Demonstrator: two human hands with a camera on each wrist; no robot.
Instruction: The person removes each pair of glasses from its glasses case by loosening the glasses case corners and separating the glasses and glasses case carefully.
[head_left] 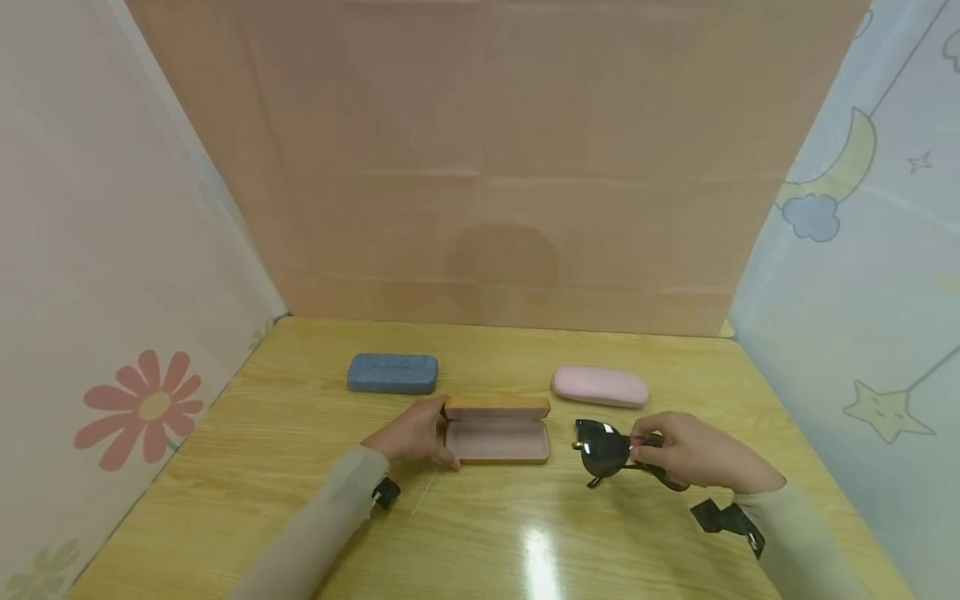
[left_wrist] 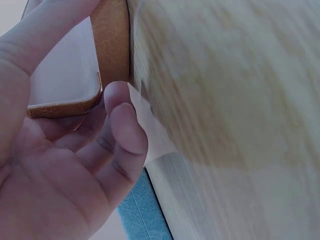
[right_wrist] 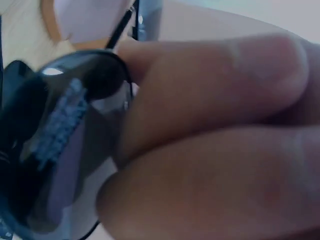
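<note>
An orange-brown glasses case (head_left: pixel 498 454) with a pale lining lies on the table, its lid raised at the back. My left hand (head_left: pixel 412 433) grips its left end, thumb at the front corner and fingers by the lid. In the left wrist view the case's brown edge (left_wrist: pixel 114 40) sits between thumb and fingers. To the right, my right hand (head_left: pixel 693 450) pinches a pair of dark sunglasses (head_left: pixel 602 450) above the table. One dark lens (right_wrist: pixel 50 150) fills the left of the right wrist view; the fingers hide part of the frame.
A blue glasses case (head_left: pixel 392 373) lies shut behind my left hand. A pink glasses case (head_left: pixel 600 386), also shut, lies behind the sunglasses. The wooden table (head_left: pixel 480 533) meets a tan back panel (head_left: pixel 480 250), with patterned sheets on both sides.
</note>
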